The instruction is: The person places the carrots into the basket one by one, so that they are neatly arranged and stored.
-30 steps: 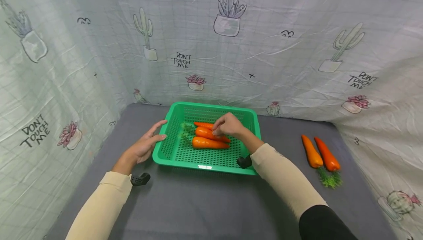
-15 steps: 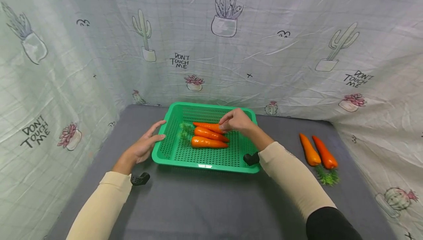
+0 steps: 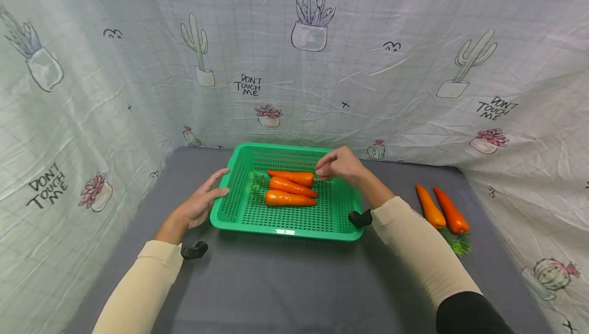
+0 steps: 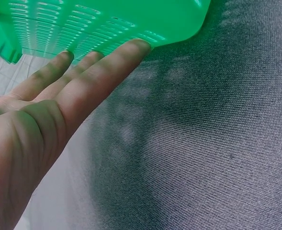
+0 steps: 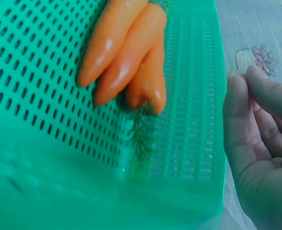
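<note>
In the head view three orange carrots lie side by side in a green plastic basket [image 3: 285,236]: a front carrot [image 3: 289,198], a middle carrot [image 3: 292,187] and a back carrot [image 3: 296,178]. The back one points left, its green top under my right hand [image 3: 342,165]. That hand is over the basket's right part with fingers loosely bent; in the right wrist view thumb and fingertips come together with nothing between them. My left hand [image 3: 199,206] rests its outstretched fingers against the basket's left side; in the left wrist view the fingertips [image 4: 140,45] meet the outer wall.
Two more carrots lie on the grey tabletop [image 3: 280,288] to the right, a lighter orange carrot [image 3: 430,207] and a redder carrot [image 3: 452,211], leafy ends toward me. A patterned cloth [image 3: 285,68] hangs behind and at both sides.
My right hand has moved right and back, off the carrots, and the back carrot now shows in full. The left hand stays at the basket's side.
</note>
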The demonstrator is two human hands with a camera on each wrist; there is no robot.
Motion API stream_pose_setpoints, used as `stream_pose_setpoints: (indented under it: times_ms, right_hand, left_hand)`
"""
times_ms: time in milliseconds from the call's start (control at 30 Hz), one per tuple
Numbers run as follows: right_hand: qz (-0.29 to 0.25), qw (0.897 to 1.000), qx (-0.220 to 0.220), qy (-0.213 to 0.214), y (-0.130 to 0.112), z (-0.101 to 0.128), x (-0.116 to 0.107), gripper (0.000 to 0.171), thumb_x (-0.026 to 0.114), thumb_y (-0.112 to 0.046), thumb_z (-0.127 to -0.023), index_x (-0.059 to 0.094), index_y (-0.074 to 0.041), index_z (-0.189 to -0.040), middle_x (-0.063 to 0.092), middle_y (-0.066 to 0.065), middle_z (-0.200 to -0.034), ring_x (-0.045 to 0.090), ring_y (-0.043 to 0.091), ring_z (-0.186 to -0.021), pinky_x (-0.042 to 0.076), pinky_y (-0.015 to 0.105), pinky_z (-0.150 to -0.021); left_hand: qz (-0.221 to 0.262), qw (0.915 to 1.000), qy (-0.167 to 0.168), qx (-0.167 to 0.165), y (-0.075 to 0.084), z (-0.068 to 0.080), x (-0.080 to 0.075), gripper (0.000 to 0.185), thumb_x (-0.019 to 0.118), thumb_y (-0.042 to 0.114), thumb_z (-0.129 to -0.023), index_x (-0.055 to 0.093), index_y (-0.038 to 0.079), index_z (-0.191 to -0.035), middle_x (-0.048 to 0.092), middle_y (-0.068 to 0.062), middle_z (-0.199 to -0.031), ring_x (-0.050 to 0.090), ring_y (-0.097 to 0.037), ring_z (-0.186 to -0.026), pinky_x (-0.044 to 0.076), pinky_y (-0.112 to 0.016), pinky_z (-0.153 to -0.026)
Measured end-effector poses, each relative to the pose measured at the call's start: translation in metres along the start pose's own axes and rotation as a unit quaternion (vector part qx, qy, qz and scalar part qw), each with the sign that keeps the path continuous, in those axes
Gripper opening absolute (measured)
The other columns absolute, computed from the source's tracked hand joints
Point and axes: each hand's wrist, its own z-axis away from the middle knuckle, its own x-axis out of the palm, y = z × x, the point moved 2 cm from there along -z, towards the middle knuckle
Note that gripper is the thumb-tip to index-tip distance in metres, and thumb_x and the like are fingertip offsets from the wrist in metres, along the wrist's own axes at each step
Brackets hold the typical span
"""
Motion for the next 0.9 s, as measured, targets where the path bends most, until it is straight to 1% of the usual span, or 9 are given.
stream_pose_setpoints:
  times_ms: [200,300,400,433,500,567,667,733,900]
  right_hand:
    - [0.002,1.000,0.003,0.013,0.000,0.005,-0.011,0.033,0.075,0.002,-0.092,0.070,0.014,-0.122,0.076,0.021,-0.106,0.074,0.043,-0.102,0.063,0.046,-0.090]
    - [0.004,1.000,0.002,0.013,0.001,0.007,-0.016,0.033,0.075,0.002,-0.092,0.070,0.013,-0.122,0.076,0.023,-0.107,0.074,0.044,-0.104,0.061,0.050,-0.094]
    - [0.009,1.000,0.001,0.015,0.002,0.009,-0.022,0.034,0.075,0.000,-0.092,0.069,0.013,-0.123,0.077,0.021,-0.108,0.076,0.037,-0.097,0.060,0.052,-0.096]
    - [0.010,1.000,-0.001,0.016,0.002,0.010,-0.024,0.035,0.075,0.000,-0.092,0.069,0.014,-0.123,0.077,0.021,-0.107,0.076,0.037,-0.097,0.060,0.052,-0.096]
    - [0.010,1.000,-0.004,0.020,0.003,0.011,-0.027,0.034,0.076,0.000,-0.092,0.069,0.014,-0.122,0.078,0.017,-0.102,0.077,0.029,-0.090,0.060,0.051,-0.095]
    - [0.007,1.000,-0.001,0.022,0.004,0.012,-0.031,0.033,0.075,0.000,-0.092,0.070,0.013,-0.121,0.078,0.011,-0.096,0.077,0.024,-0.086,0.059,0.053,-0.097]
    - [0.006,1.000,-0.001,0.025,0.006,0.014,-0.037,0.032,0.074,0.001,-0.093,0.069,0.014,-0.122,0.077,0.006,-0.092,0.078,0.026,-0.089,0.058,0.055,-0.099]
    - [0.009,1.000,-0.002,0.028,0.008,0.015,-0.040,0.033,0.074,0.000,-0.093,0.068,0.014,-0.123,0.076,0.006,-0.094,0.078,0.026,-0.090,0.060,0.053,-0.096]
    - [0.019,0.999,-0.004,0.037,0.012,0.019,-0.049,0.034,0.074,-0.001,-0.094,0.067,0.015,-0.123,0.076,0.008,-0.097,0.077,0.019,-0.084,0.063,0.044,-0.089]
  left_hand:
    - [0.003,1.0000,-0.003,-0.001,0.001,0.001,0.001,0.071,0.052,0.026,-0.111,0.010,0.039,-0.166,0.036,-0.026,-0.156,0.070,-0.020,-0.113,0.061,-0.045,-0.088]
    - [0.001,1.0000,0.000,-0.002,0.001,0.000,0.001,0.071,0.052,0.026,-0.110,0.011,0.039,-0.166,0.034,-0.026,-0.158,0.070,-0.020,-0.113,0.061,-0.045,-0.089]
    - [-0.001,1.0000,0.000,-0.002,0.001,0.000,0.001,0.070,0.052,0.026,-0.111,0.011,0.039,-0.166,0.034,-0.026,-0.158,0.069,-0.020,-0.113,0.060,-0.044,-0.089]
    - [-0.001,1.0000,-0.001,-0.001,0.001,0.001,0.001,0.070,0.052,0.026,-0.111,0.011,0.039,-0.166,0.033,-0.026,-0.158,0.069,-0.019,-0.114,0.060,-0.043,-0.090]
    - [-0.001,1.0000,-0.002,0.001,0.001,0.002,0.001,0.071,0.052,0.027,-0.111,0.010,0.039,-0.166,0.034,-0.027,-0.158,0.069,-0.020,-0.114,0.060,-0.043,-0.090]
    - [-0.003,1.0000,-0.004,0.002,0.002,0.002,0.001,0.071,0.052,0.027,-0.111,0.010,0.039,-0.166,0.033,-0.027,-0.158,0.068,-0.019,-0.115,0.060,-0.042,-0.090]
    - [-0.003,1.0000,-0.002,0.002,0.003,0.002,0.002,0.071,0.053,0.027,-0.110,0.011,0.040,-0.166,0.034,-0.027,-0.158,0.069,-0.020,-0.115,0.060,-0.042,-0.090]
    - [-0.006,1.0000,-0.004,0.003,0.003,0.002,0.002,0.071,0.052,0.027,-0.111,0.010,0.040,-0.166,0.033,-0.026,-0.158,0.068,-0.018,-0.115,0.060,-0.041,-0.091]
    - [-0.014,0.9999,-0.002,-0.001,0.002,0.000,0.002,0.071,0.052,0.028,-0.110,0.010,0.041,-0.166,0.028,-0.026,-0.162,0.066,-0.017,-0.116,0.058,-0.040,-0.093]
